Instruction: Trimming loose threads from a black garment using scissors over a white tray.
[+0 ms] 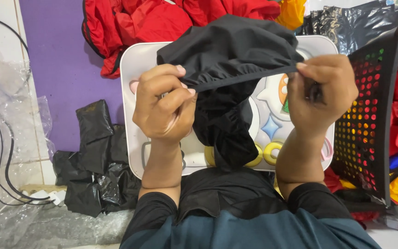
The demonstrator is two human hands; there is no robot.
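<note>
Purple mat (65,60) on floor, red garments (162,18) heaped at far edge. White tray (137,64) in front. Black cloth (229,55) held above tray, elastic hem stretched taut: left hand (164,103) clenched on hem, right hand (323,92) pinching other end. Opened out, not yet folded. Black basket (369,115) at right.

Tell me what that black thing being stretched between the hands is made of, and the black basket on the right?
The black garment looks like thin, matte synthetic fabric, perhaps nylon: it drapes softly and gathers along an elastic-looking edge pulled taut between the left hand and the right hand. The black basket appears to be rigid moulded plastic, with regular round holes in its wall.
</note>
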